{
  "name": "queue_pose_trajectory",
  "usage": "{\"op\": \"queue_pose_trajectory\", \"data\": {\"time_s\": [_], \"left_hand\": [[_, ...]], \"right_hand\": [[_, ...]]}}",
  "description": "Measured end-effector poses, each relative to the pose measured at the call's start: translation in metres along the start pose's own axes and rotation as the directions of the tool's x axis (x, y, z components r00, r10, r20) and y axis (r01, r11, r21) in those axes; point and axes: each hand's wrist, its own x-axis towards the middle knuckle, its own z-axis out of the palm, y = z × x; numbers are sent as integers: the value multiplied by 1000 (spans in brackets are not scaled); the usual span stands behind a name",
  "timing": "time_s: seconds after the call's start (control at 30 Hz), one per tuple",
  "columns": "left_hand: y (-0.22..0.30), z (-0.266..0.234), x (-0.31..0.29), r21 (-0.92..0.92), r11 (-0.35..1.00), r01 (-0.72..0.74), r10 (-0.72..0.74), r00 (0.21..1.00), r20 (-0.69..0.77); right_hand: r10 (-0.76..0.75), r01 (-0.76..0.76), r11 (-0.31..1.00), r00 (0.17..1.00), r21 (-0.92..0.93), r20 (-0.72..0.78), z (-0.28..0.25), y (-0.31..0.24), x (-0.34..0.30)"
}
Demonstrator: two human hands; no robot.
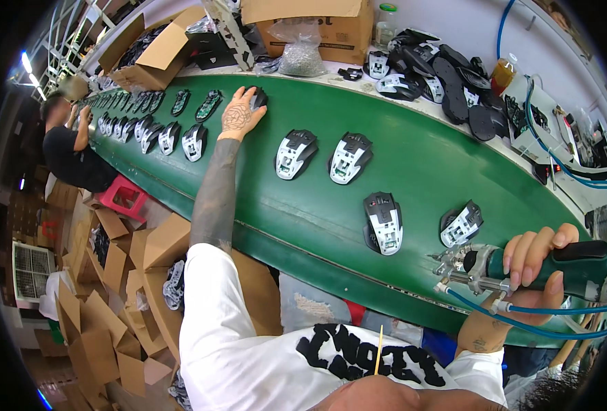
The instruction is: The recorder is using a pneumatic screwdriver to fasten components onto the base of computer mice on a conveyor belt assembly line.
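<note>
My left hand (240, 116) reaches to the far side of the green belt, its fingers closed round a dark computer mouse part (259, 99), which it partly hides. My right hand (533, 264) is wrapped round a dark green and black power screwdriver (584, 264) with a metal head and blue hoses, at the right. Just beyond the tool's tip lies a half-assembled computer mouse (462, 224), tilted on the belt. Another mouse (384, 222) is left of it. Farther back, two more mice (287, 154) (350, 159) lie side by side, white inner frames showing.
Rows of mouse bodies (168, 138) and green circuit boards (209, 105) run along the belt (427, 154) to the left. A person (74, 144) works at its far end. Mouse shells (413, 61) are heaped on the back ledge. Open cartons (104, 335) crowd the floor at left.
</note>
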Motion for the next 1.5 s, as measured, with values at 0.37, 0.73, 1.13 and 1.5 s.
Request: {"op": "queue_pose_trajectory", "data": {"time_s": [0.37,0.73,1.13,1.5], "left_hand": [[-17,-32,24,-92,990,-107,129,950,283],[27,-25,-6,-166,963,-214,124,893,-433],[214,-42,-163,-673,722,-158,43,982,-183],[281,-53,-304,-366,-892,267,114,914,389]], "right_hand": [[3,-3,1000,1000,0,-21,7,1,3],[32,-30,999,996,23,-81,24,-1,1],[-66,41,973,993,229,101,1,-9,-5],[-139,101,923,987,372,76,13,7,-12]]}}
